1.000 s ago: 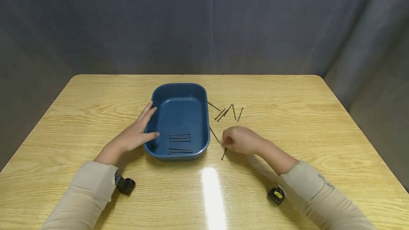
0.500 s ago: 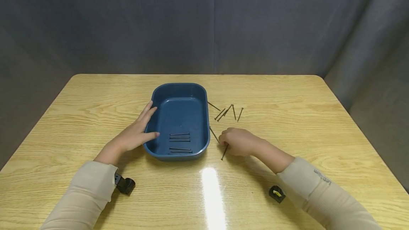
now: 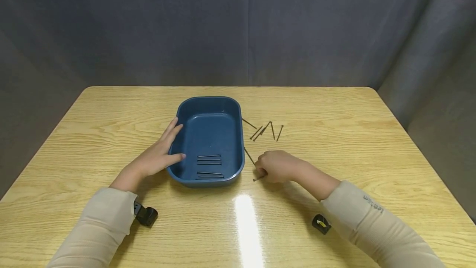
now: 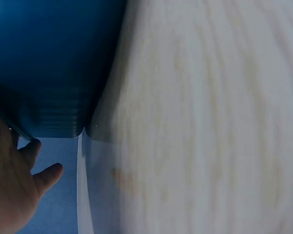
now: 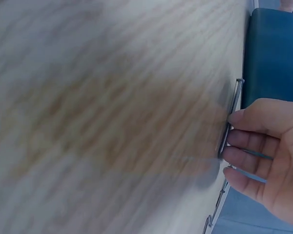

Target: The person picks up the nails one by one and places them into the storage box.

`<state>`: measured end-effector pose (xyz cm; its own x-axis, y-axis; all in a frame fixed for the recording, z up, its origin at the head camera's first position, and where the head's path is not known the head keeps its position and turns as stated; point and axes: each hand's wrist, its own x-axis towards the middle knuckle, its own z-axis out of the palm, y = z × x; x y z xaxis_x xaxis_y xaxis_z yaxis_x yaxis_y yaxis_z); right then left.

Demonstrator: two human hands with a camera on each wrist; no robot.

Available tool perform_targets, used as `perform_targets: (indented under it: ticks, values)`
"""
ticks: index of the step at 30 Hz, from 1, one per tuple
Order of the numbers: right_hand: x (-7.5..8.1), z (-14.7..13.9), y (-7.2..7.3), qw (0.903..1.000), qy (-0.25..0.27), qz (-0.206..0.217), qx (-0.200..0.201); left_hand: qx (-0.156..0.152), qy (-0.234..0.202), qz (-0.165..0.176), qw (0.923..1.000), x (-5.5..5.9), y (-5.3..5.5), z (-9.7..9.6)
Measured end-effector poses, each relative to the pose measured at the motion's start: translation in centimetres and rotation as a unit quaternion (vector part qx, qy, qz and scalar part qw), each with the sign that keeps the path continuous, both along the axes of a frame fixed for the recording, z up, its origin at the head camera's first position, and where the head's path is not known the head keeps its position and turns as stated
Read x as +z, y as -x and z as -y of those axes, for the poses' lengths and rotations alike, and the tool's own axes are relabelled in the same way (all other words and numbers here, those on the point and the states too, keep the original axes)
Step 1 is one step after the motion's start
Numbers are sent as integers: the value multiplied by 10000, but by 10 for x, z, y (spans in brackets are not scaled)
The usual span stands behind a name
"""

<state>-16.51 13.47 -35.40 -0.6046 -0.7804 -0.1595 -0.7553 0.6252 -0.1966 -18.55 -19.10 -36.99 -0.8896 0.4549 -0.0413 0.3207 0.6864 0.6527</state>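
My left hand (image 3: 158,156) rests on the left rim of a blue plastic tray (image 3: 210,183), fingers spread and fairly straight, thumb tip over the inside. Several dark nails (image 3: 209,160) lie roughly parallel in two groups at the tray's near end. Right of the tray, my right hand (image 3: 279,166) is low over the table, its thumb and fingertips pinching a nail (image 3: 258,178). In the right wrist view this nail (image 5: 238,92) lies close to the tabletop between thumb and fingers. Another nail (image 3: 249,156) leans between the tray's side and my right fingers.
Several loose nails (image 3: 261,131) lie scattered on the wooden table (image 3: 327,119) beyond my right hand. One more nail (image 3: 249,123) lies by the tray's right side. A grey curtain (image 3: 245,28) hangs behind the table.
My right hand has shifted slightly toward me and left. The nail under its fingers has swung from a steep slant to nearly crosswise. The left hand and tray stay put.
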Motion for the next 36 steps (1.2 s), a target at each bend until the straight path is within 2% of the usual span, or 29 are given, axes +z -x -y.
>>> perform_targets:
  ticks: [9,16,21,26,30,36]
  values:
    - [0,-4,1,9990,-47,353,-280,-22,-19,57,10000,2,-1,0]
    - [1,-8,0,9984,140,200,-518,-23,1,36,10000,0,0,1]
    - [4,-13,2,9975,527,4,-472,-24,18,31,10000,0,0,0]
    - [4,-15,4,9943,1012,15,-337,-9,33,57,10000,1,0,0]
    - [6,-14,5,9912,1272,191,-329,-3,57,26,10000,1,-1,0]
    - [13,-16,5,9839,1620,545,-521,-36,37,18,10000,0,0,1]
